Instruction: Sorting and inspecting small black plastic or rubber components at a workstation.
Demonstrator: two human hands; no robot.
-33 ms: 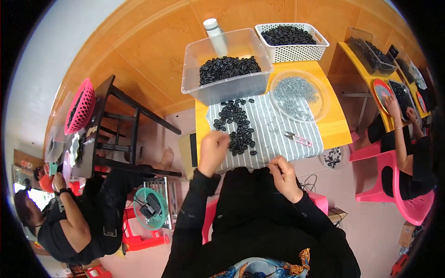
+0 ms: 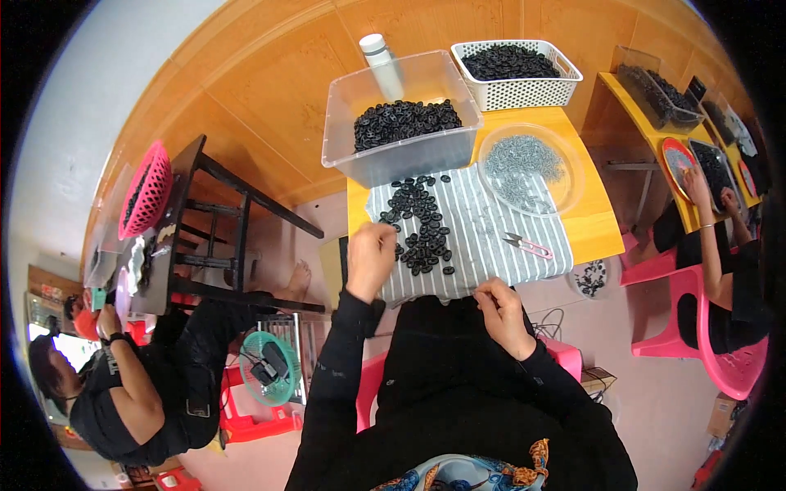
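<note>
My left hand [image 2: 371, 260] is closed, its curled fingers at the left edge of a spread of small black oval pieces [image 2: 426, 245]. What it may hold is hidden. At the front edge of the striped cloth [image 2: 479, 258], my right hand [image 2: 502, 317] is also closed, thumb against bent fingers. Anything between them is too small to make out. A pair of pink-handled thread snips [image 2: 536, 249] lies on the cloth, right of the pieces. Behind it stands a clear round tray [image 2: 573, 192] of small grey metal screw-like parts [image 2: 520, 164].
A clear plastic bin [image 2: 401, 168] and a white basket [image 2: 524, 96], both holding black pieces, stand at the back, with a white bottle [image 2: 375, 49] behind the bin. Co-workers sit left and right. A dark table [image 2: 184, 184] with a pink basket [image 2: 147, 192] is at left.
My left hand has shifted a little up and left, from over the pieces to their left edge. My right hand stays in nearly the same place.
</note>
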